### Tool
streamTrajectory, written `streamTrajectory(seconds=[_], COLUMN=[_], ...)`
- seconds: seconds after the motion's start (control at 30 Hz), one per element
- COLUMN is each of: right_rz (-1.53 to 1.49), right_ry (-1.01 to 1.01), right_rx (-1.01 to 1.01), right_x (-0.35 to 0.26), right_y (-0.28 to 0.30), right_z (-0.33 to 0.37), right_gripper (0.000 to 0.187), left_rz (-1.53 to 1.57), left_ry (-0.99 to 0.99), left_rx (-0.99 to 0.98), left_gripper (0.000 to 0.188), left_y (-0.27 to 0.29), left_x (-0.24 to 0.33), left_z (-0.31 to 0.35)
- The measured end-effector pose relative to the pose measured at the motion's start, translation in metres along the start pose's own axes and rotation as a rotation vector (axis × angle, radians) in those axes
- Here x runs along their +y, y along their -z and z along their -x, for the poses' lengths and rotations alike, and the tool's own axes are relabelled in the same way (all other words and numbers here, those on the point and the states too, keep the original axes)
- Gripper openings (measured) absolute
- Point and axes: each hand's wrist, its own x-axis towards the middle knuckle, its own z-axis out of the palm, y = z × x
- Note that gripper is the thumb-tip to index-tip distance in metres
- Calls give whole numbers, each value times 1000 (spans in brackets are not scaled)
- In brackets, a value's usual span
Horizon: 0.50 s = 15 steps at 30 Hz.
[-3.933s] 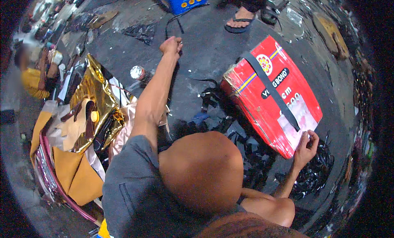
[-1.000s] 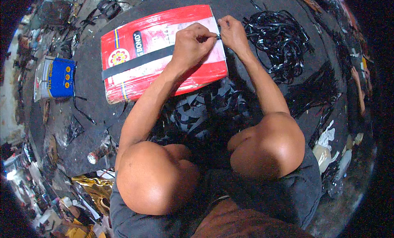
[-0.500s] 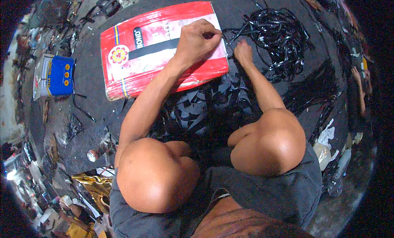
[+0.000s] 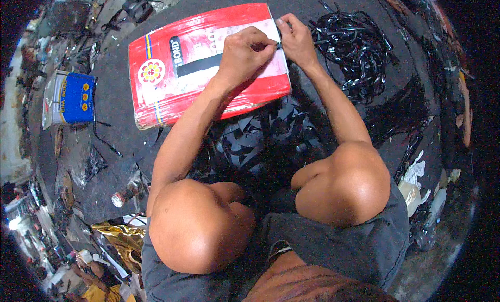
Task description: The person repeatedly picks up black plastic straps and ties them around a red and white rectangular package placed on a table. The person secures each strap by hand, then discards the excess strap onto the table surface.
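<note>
A flat red-and-white board (image 4: 208,101), seemingly wrapped in shiny film, lies in front of me. Across it runs a flat black strip (image 4: 198,66), its left end on the printed face near a flower emblem. My left hand (image 4: 244,54) rests over the board's right half, thumb and fingertips pinched on the strip's other end. Beside it, at the board's right edge, my right hand (image 4: 298,40) has its fingers curled together; what they hold is hidden. A dark bit of strip shows between the two hands.
A tangled heap of glossy black strips (image 4: 354,54) lies right of the board. Black cut pieces (image 4: 250,140) are scattered between it and my knees. A blue-and-white container (image 4: 78,97) stands at the left, gold sheet (image 4: 120,242) at lower left. Another person (image 4: 96,284) shows at bottom left.
The black strip has slid right across the board, its left end now farther from the flower emblem. My right hand has moved up and left to the board's edge, near my left hand.
</note>
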Motion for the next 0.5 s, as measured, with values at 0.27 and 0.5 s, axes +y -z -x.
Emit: streamTrajectory(seconds=[0.27, 0.5], right_rz=[182, 332], right_ry=[-226, -360], right_rx=[26, -72], right_x=[122, 149], right_y=[-11, -11], right_z=[48, 71], right_gripper=[31, 31], left_rz=[20, 23], left_ry=[-44, -85], left_rx=[-14, -65], left_gripper=[10, 7], left_y=[-2, -1], left_x=[1, -2], left_z=[-3, -4])
